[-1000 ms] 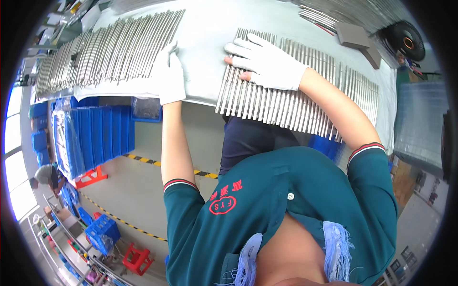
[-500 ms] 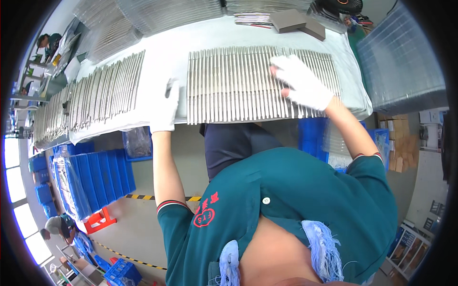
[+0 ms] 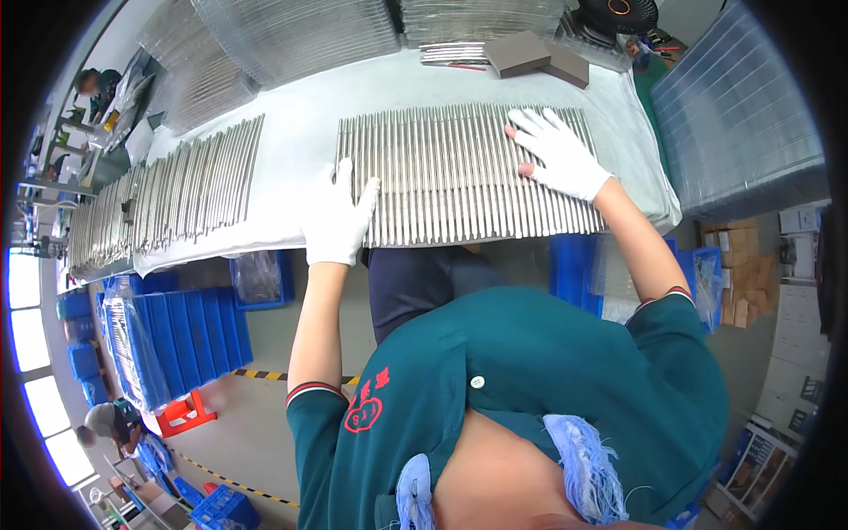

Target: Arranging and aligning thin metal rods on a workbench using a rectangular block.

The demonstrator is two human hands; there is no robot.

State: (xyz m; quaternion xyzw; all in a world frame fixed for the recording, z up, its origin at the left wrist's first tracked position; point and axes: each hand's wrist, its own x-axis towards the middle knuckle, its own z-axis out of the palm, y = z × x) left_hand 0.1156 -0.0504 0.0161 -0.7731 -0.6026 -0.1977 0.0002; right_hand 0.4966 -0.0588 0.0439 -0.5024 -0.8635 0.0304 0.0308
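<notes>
The left hand (image 3: 340, 216) has moved over to the left end of the metal sticks (image 3: 433, 177) on the white cloth (image 3: 296, 115); the right hand (image 3: 565, 161) still lies on their right side, hiding some. The hands are apart, both spread wide. More sticks (image 3: 199, 185) lie left, and grey blocks (image 3: 517, 55) sit behind.

Your left hand (image 3: 340, 212) has shifted toward 3 o'clock: a second ago it was beside the rod batch (image 3: 199, 181) at 9 o'clock, then on the bare bench cloth (image 3: 296, 150), and now, fingers spread, it meets the 9 o'clock edge of your nearer row of metal rods (image 3: 433, 177). Your right hand (image 3: 561, 155) has gone from that row's 10 o'clock part to its 2 o'clock part. The gap that broke the row's 12 o'clock edge a second ago has closed along the visible stretch.
</notes>
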